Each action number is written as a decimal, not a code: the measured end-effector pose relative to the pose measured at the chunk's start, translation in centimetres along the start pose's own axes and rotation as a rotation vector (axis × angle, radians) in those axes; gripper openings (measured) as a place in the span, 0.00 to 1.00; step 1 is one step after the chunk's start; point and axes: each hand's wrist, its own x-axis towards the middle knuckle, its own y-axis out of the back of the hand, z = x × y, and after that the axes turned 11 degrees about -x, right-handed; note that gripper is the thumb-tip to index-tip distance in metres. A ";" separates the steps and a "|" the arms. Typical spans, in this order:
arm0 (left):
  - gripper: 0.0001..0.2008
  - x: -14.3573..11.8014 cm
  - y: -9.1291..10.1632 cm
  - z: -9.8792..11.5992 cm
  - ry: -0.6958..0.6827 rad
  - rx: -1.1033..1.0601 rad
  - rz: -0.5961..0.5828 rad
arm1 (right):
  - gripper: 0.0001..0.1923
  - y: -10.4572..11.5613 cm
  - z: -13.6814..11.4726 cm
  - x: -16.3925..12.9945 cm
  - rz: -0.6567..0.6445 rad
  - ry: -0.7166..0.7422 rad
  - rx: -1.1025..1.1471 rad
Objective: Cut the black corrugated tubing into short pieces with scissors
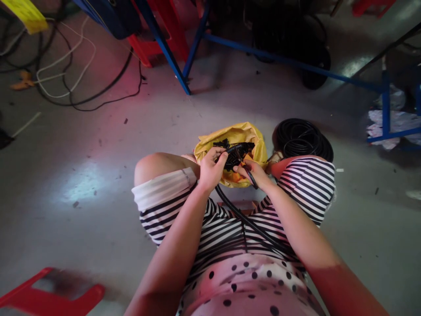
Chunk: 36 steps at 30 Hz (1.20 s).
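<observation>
— While the person sits with knees apart over the concrete floor (98,145), what step does it look like?
— It reads as cutting or feeding tube: the left hand (212,166) is closed around the black corrugated tube (245,219) just above the yellow bag (237,134), and the right hand (255,172) is pinched on what seems a slim dark tool or the tube's end; which one cannot be told.
— Where does the tube run?
— From the hands back across the striped lap towards the body; the hands hold its far end over the bag's mouth, between the knees.
— And the next move?
— Judging from this, it calls for a steady left grip while the right works at the tip, keeping it over the bag so pieces fall in.
— Counts?
— One bag, one tube in hand, one coil of black tubing (302,140) just right of the bag, two hands. Short black pieces (226,144) lie in the bag, too many and too small to count. One red stool (49,298) shows at lower left.
</observation>
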 end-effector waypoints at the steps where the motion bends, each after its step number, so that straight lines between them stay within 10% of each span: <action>1: 0.10 0.0 -0.1 0.0 -0.032 0.001 0.014 | 0.22 0.0 -0.2 -0.1 -0.003 -0.003 0.009; 36: 0.08 0.0 -0.4 -0.6 -0.185 0.044 -0.043 | 0.21 0.0 0.4 -0.1 0.013 0.027 -0.105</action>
